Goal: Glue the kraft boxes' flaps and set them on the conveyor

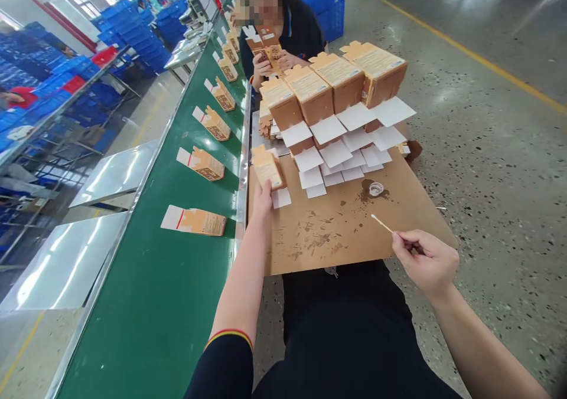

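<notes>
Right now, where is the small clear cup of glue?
In the head view, the small clear cup stands on the cardboard board, right of centre, just below the stacked boxes and above the cotton swab in the right hand.

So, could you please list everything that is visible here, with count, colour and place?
Cardboard board: one, brown, stained, across the person's lap.
Stacked cartons: several, brown with white flaps open, in overlapping rows at the board's far end.
Single carton: one, brown, at the board's left edge.
Small cup: one, clear, on the board in a dark stain.
Cotton swab: one, white tip, over the board.
Conveyor belt: one, green, left of the board.
Cartons on the belt: about seven, brown, in a line running away.
Crates: many, blue, far left and background.
Co-worker: one, dark top, opposite, holding a carton.
Left hand: grips the single carton.
Right hand: pinches the cotton swab.
</notes>
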